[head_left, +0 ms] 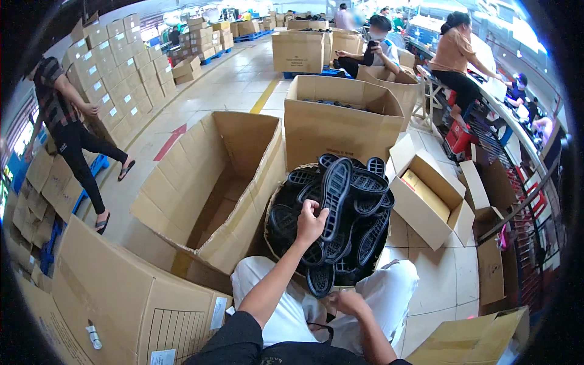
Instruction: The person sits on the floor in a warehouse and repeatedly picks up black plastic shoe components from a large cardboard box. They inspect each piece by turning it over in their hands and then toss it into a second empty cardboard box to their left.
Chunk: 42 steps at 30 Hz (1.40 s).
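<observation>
My left hand (311, 223) is closed on the edge of a black shoe sole (337, 190), its gridded underside turned up. The sole stands tilted over a heap of similar black shoe soles (372, 238), which fills a round container between my knees. Low over my lap, my right hand (349, 302) has its fingers curled in, close to the lowest sole (320, 280) of the heap. Whatever those fingers may hold is hidden, though a dark strap-like piece (325, 331) shows just below them.
A tall open carton (243, 131) stands at the left of the heap; another carton (340, 131) with dark items is beyond it. At right sits a smaller open box (429, 201). A person (67, 128) walks at far left; other people sit farther back.
</observation>
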Motion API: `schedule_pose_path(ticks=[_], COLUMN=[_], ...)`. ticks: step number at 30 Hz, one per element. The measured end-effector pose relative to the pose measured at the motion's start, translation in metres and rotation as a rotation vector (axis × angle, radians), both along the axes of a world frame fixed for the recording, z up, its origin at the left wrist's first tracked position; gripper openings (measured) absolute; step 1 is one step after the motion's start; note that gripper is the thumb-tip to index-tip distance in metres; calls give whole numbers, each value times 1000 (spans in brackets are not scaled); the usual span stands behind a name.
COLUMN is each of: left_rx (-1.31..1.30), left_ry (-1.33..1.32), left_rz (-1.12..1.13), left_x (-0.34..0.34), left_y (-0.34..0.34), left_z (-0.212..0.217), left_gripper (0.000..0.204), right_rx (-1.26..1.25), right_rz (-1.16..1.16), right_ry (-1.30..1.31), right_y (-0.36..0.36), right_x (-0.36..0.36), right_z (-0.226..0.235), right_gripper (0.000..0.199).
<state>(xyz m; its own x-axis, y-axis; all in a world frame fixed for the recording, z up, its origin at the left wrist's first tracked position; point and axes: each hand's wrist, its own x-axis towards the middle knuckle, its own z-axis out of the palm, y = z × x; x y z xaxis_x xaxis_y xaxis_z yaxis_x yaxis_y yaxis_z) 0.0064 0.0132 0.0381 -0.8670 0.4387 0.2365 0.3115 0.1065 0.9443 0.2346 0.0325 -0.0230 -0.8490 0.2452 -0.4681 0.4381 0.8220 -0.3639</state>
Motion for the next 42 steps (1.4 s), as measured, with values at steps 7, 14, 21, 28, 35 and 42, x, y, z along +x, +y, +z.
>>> schedule_pose_path(ticks=[7,14,21,28,35,42], left_rx=[110,-36,2,-4,80,591], left_ry=[-2,309,312,347,87,-836], left_rz=[-199,-481,-966,-1056,-952,-476], left_x=[109,154,170,174,162,113], left_y=[-77,-110,-122,-118,-122,-117], left_z=[41,54,58,42,76,84], left_gripper=[25,31,74,79,73,66], right_rx=[-282,-1049,-1909,-2134,-1905,-1557], right_rz=[-836,-907,-747,-855,-1299,-1204], right_ry=[1235,1402,1451,1352,989,768], right_y=[44,78,71,68,51,27], right_x=[13,-10,-8,-5,-6,19], right_z=[105,113,99,71,46,69], right_gripper=[26,38,42,35,23,38])
